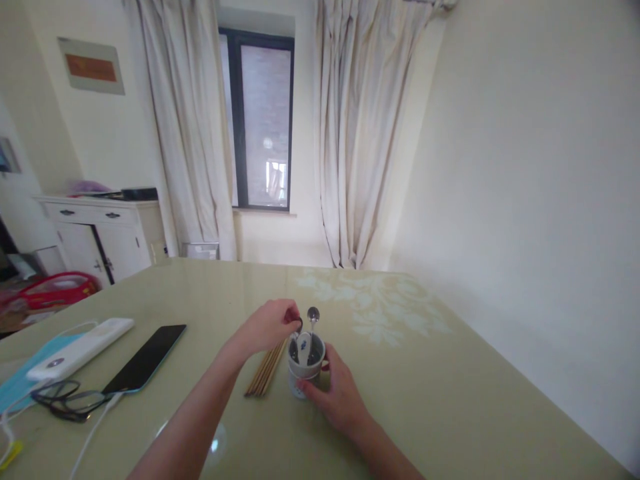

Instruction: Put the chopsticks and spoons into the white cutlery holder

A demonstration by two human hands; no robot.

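Plainly, the right hand [340, 393] is curled partway open around the cup [299, 385], its thumb against the near face and its fingers round the right side. The left hand [273, 325] is nearly closed, thumb and fingertips pinched at the dark bowl end of a metal spoon [300, 325] above the cup's rim; the fingers partly hide that spoon. The cup stands upright on the table [450, 400], well in from both the left and right edges and well short of the far edge. Inside it, a white spoon [303, 345] with a blue mark leans beside a second metal spoon [313, 315], whose bowl points up. Just left of the cup, under the left wrist, lies a bundle of chopsticks [265, 375]. Toward the table's left edge are a black-screened phone [147, 359], eyeglasses [70, 401] and a white oblong device [83, 350] over a blue mask [17, 383].
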